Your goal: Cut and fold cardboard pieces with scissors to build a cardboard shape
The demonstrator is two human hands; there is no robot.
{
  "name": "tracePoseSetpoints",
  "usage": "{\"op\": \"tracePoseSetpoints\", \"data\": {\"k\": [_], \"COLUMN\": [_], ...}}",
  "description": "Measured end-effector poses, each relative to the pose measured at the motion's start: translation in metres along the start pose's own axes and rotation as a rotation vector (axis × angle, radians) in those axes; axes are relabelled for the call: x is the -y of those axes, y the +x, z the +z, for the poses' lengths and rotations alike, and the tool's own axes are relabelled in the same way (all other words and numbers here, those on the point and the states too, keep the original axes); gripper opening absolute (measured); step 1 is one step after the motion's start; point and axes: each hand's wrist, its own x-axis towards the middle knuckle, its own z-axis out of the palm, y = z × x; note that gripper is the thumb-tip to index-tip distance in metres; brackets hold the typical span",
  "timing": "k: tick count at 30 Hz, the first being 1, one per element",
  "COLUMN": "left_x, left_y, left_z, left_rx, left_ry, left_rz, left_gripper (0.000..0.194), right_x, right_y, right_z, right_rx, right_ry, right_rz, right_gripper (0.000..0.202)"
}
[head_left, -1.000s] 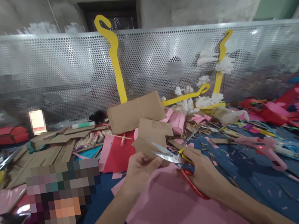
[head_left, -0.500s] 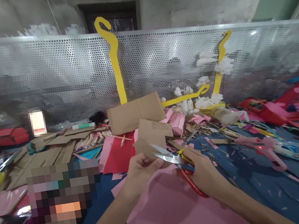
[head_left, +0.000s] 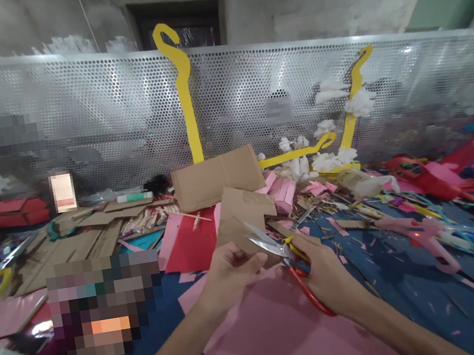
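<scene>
My left hand [head_left: 232, 274] is closed, thumb against fingers, on the lower edge of a brown piece of cardboard [head_left: 240, 213]. My right hand [head_left: 321, 269] grips scissors [head_left: 270, 245] with one yellow and one red handle. Their blades point up and left, across the cardboard near my left thumb; I cannot tell whether both blades are around its edge. Below both hands lies a large pink paper sheet [head_left: 271, 334] with notches cut in its near edge. Just beyond the held piece, a folded cardboard box [head_left: 219, 177] carries an upright yellow hooked strip [head_left: 187, 107].
To the right lies a pink glue gun [head_left: 431, 240] with a cable. Cardboard strips [head_left: 73, 251] and a glue stick [head_left: 134, 197] are on the left. Red paper [head_left: 189, 245] lies behind my left hand. A perforated metal panel [head_left: 234, 100] stands across the back.
The scissor blades have shifted slightly right and are less widely parted. The left hand keeps its hold on the cardboard. The whole view has moved a little.
</scene>
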Motion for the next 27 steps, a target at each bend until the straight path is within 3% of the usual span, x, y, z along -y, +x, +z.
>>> {"op": "tracePoseSetpoints", "data": {"k": [12, 19, 27], "left_x": [-0.014, -0.014, -0.01], "left_y": [0.002, 0.001, 0.005], "left_z": [-0.005, -0.004, -0.006], "left_rx": [-0.069, -0.106, -0.091], "left_ry": [-0.029, -0.009, -0.049], "left_rz": [0.147, 0.15, 0.169], "left_gripper": [0.027, 0.036, 0.029], "right_x": [0.0, -0.003, -0.003], "right_y": [0.0, 0.0, 0.0], "right_z": [-0.001, -0.002, -0.002], "right_rx": [0.014, 0.023, 0.059], "right_ry": [0.003, -0.031, -0.044], "right_rz": [0.028, 0.085, 0.126], "right_gripper": [0.03, 0.027, 0.026]}}
